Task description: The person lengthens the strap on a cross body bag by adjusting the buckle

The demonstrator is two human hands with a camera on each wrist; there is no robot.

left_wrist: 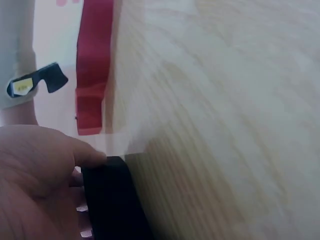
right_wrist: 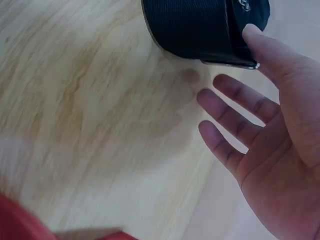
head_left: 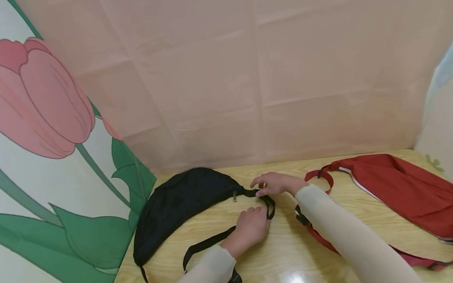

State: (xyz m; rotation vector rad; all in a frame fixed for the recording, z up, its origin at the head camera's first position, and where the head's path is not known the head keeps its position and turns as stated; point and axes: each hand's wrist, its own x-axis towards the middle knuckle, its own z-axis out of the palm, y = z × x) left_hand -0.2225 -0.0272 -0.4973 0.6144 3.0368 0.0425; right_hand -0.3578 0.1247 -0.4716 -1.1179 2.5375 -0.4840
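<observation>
Together, the left grip (head_left: 252,224) and right grip (head_left: 277,183) pinch the black strap (left_wrist: 112,200), the right's other fingers (right_wrist: 231,116) splayed

A black, crescent-shaped bag (head_left: 187,204) lies on the surface (head_left: 270,260). Its strap (head_left: 209,243) loops loosely nearby.

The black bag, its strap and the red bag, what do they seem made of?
Black bag: likely matte synthetic fabric, judging by its soft outline and little shine. Its strap: probably nylon-like webbing, given its fine ribbing. Red bag: seemingly thin, dull cloth, from its slack creases; exact fibre unclear.
</observation>
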